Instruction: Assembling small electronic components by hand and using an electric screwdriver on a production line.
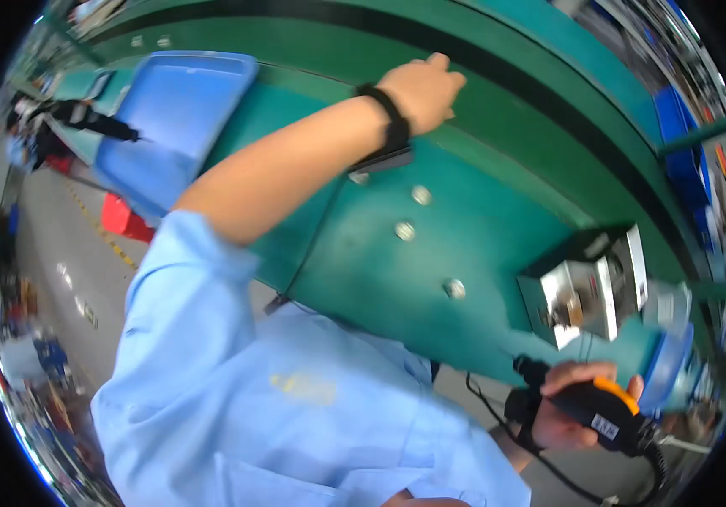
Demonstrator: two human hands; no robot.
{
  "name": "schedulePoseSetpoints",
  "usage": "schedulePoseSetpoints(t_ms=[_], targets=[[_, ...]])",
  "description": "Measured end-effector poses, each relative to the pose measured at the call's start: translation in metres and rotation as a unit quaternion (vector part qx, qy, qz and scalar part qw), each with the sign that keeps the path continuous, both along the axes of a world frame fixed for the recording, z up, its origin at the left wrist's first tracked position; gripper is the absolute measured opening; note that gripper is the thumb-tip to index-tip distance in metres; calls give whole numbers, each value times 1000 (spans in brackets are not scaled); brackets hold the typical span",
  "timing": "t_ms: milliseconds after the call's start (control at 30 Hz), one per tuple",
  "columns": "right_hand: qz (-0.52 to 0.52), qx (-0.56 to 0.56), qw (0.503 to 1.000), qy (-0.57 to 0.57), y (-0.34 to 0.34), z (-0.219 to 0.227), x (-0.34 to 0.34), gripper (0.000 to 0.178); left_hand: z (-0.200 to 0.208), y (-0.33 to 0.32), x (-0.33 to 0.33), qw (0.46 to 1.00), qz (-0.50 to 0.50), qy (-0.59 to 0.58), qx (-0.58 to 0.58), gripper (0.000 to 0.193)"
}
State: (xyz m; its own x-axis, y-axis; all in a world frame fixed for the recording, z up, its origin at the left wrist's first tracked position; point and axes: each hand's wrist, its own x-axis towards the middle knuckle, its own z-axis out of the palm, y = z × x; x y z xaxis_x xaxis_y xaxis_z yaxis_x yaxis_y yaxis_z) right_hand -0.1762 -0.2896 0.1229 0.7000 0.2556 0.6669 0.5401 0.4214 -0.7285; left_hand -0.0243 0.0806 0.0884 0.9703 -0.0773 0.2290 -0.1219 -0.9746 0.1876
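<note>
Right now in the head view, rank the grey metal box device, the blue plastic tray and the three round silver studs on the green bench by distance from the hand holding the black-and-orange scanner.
1. Grey metal box device: just above the right hand.
2. Three round silver studs: mid-bench, further left.
3. Blue plastic tray: far upper left.

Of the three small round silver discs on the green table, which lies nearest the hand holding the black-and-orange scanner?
The lowest small round silver disc, beside the metal box device. The middle disc and upper disc lie farther from the right hand holding the black-and-orange handheld scanner.
</note>
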Motion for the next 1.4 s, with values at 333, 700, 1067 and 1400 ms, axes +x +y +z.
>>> schedulePoseSetpoints(t_ms=[333, 700, 1067, 1400], targets=[[167, 90, 945, -267, -6, -21, 56, 45, -52, -21, 80, 976, 8, 200, 90, 22], [121, 63, 990, -27, 14, -4, 10, 83, -30, -9, -47, 984, -31, 135, 115, 16], [-22, 19, 997, 71, 20, 6, -2, 90, -34, -119, -134, 935, -183, 99, -287, 31], [59, 19, 998, 15, 38, -15, 31, 95, -98, -138, -149, 853, -177, 155, -465, 24]])
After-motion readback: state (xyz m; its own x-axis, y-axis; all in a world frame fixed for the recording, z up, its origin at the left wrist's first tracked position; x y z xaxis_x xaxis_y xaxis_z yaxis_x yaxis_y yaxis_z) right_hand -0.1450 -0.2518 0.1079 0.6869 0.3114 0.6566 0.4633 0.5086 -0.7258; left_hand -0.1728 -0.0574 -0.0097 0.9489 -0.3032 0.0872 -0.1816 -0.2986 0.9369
